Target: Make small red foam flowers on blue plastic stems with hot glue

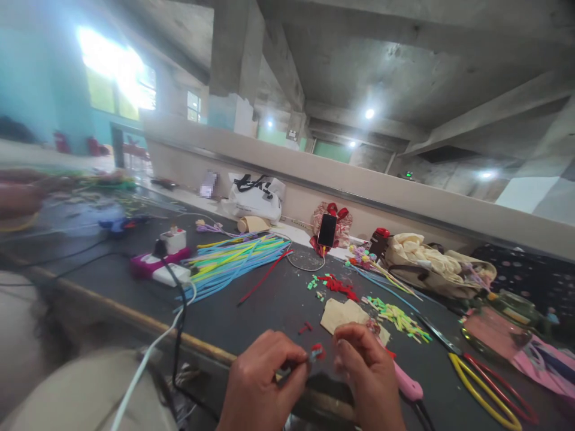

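My left hand [269,380] is pinched on a small red and light-blue piece [317,352] above the table's front edge. To its right, my right hand [371,374] has its fingers curled, thumb near the forefinger; whether anything lies between them is too blurred to tell. A pink-handled tool [408,383] lies partly hidden behind the right hand. Small red pieces [305,327] rest on the dark table beyond the left hand. Behind the right hand is a beige scrap [344,314], with cut green and yellow bits [398,317] beside it.
Blue and yellow fuzzy stems [242,263] lie beside a power strip [162,267] with cables. Scissors [485,386] are at the right, near a glass jar [512,311]. A phone [327,230] leans at the back. Another person's hand [18,197] shows at far left.
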`<state>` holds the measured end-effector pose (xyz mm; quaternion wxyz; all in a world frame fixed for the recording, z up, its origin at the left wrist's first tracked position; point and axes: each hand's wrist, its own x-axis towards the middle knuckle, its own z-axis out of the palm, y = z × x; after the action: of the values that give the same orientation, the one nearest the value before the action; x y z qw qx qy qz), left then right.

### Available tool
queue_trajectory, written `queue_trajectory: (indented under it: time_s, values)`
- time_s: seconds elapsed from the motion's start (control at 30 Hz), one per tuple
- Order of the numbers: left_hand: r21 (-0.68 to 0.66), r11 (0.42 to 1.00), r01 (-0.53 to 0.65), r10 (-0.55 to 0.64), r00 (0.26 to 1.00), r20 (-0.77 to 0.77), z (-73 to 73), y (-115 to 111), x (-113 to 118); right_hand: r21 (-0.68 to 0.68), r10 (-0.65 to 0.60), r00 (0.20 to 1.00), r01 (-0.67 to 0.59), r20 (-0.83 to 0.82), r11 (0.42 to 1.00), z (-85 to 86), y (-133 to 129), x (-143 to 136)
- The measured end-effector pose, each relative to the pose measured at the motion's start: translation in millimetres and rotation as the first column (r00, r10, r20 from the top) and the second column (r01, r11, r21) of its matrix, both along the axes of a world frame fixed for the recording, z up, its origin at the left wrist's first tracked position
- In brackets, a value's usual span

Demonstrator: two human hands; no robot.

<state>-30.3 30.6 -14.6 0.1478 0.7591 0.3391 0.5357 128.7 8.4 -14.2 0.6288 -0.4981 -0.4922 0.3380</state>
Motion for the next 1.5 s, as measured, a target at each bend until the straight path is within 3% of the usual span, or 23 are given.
queue_trajectory:
  time_s: [0.1,0.27,0.53,0.67,0.77,0.83,0.93,1.03,1.13,1.23,1.33,1.4,1.5]
  values:
    - [0.091,0.996,-0.003,0.003,1.0,0.001,-2.1,1,1,-0.032,-0.04,0.999,0.04,0.016,0.999,-2.8,-1,1]
    - [0.113,0.994,-0.001,0.005,0.999,-0.032,-1.8,2,1,-0.028,0.06,0.994,-0.058,0.091,0.998,-2.9,-3,6]
    - [0.036,0.999,0.02,-0.018,0.998,-0.068,-1.7,2,3,0.085,0.205,0.952,-0.229,0.228,0.97,6.1,-3,1]
    - [-0.021,0.999,0.032,-0.034,0.996,-0.078,-1.2,-2,4,0.099,0.198,0.958,-0.222,0.208,0.97,6.1,0,-1]
    - [-0.181,0.983,0.014,-0.019,0.999,-0.025,0.8,1,2,0.103,0.165,0.977,-0.179,0.134,0.978,1.2,0,7]
    - [-0.372,0.928,0.031,-0.005,0.997,0.071,3.1,4,-1,0.076,0.099,0.994,-0.102,0.042,0.992,-4.2,0,14]
    - [-0.612,0.762,0.212,0.004,0.943,0.332,7.2,11,-7,-0.013,0.005,1.0,-0.005,-0.005,1.0,-12.6,0,19]
    - [-0.68,0.605,0.415,0.037,0.838,0.544,10.1,14,-11,-0.085,0.01,0.999,-0.006,0.049,0.996,-16.4,-2,14]
    - [-0.69,0.498,0.525,0.039,0.782,0.623,10.3,16,-13,-0.115,0.008,0.986,0.011,0.166,0.993,-12.5,-7,7]
    - [-0.661,0.474,0.582,0.035,0.738,0.674,8.8,18,-14,-0.116,0.047,0.914,0.0,0.403,0.993,-4.2,-3,6]
    - [-0.639,0.482,0.599,0.041,0.713,0.7,6.9,20,-15,-0.09,0.047,0.675,0.029,0.737,0.996,2.3,14,10]
    - [-0.651,0.496,0.575,0.046,0.731,0.681,5.7,22,-15,-0.041,0.006,0.498,0.058,0.867,0.997,3.8,30,12]
    - [-0.669,0.525,0.525,0.043,0.769,0.638,3.8,25,-14,-0.018,-0.002,0.399,0.046,0.917,0.999,2.8,50,9]
